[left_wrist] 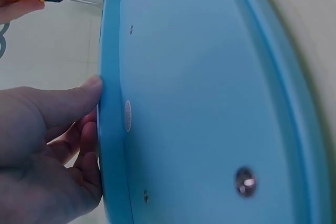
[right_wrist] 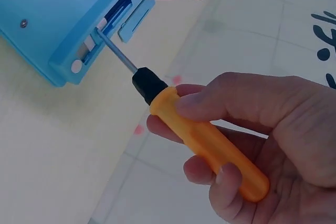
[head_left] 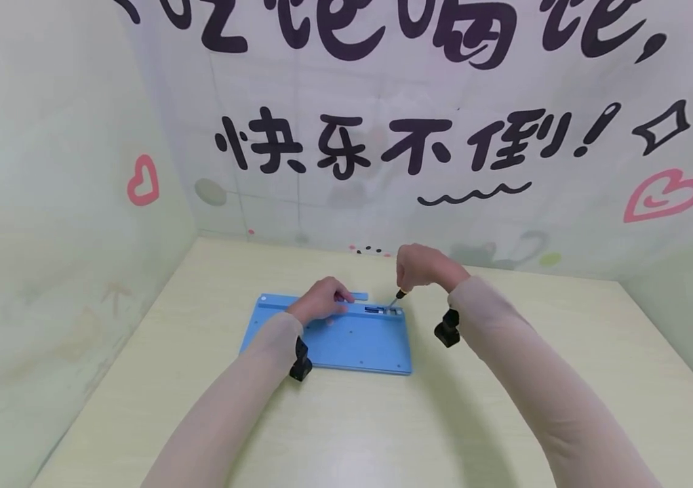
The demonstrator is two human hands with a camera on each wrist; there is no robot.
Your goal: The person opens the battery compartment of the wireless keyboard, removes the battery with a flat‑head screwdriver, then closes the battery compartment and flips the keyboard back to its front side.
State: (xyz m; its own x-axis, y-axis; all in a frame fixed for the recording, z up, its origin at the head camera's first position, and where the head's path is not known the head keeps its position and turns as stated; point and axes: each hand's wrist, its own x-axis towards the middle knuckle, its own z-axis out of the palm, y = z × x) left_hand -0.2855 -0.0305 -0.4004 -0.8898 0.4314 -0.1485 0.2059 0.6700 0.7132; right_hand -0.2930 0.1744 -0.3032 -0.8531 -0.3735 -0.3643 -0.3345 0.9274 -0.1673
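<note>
Around the blue panel (head_left: 352, 346) we saw a pale bench (head_left: 346, 434), and beyond the panel's far side a pale wall (head_left: 334, 203) printed with black lettering (head_left: 343, 146) and a pink heart (head_left: 666, 196). A small blue cover (head_left: 360, 296) lay on the bench just past the panel's ridged far edge, near our left hand (head_left: 322, 298). The left sleeve (head_left: 243, 400), with its black wrist camera (head_left: 300, 362), crossed the panel's left part and hid some of it from the head view, while the right sleeve (head_left: 536, 379) was off to the panel's right. Screws (left_wrist: 245, 182) and an oval label (left_wrist: 128, 116) marked the panel's face, and a round white pad (right_wrist: 76, 66) sat at its far right corner, near an uncovered slot (right_wrist: 118, 11) in the panel's ridge. We had our left fingers bent and grasping that ridge, left of the slot, with the thumb touching it. Our right hand (head_left: 421, 266) had its fingers wrapped around the orange handle of a screwdriver (right_wrist: 170, 108), above the panel's far right corner. The screwdriver's metal shaft slanted from those fingers to the panel, its tip at the slot; the panel touched the left fingers but was apart from the right ones.
</note>
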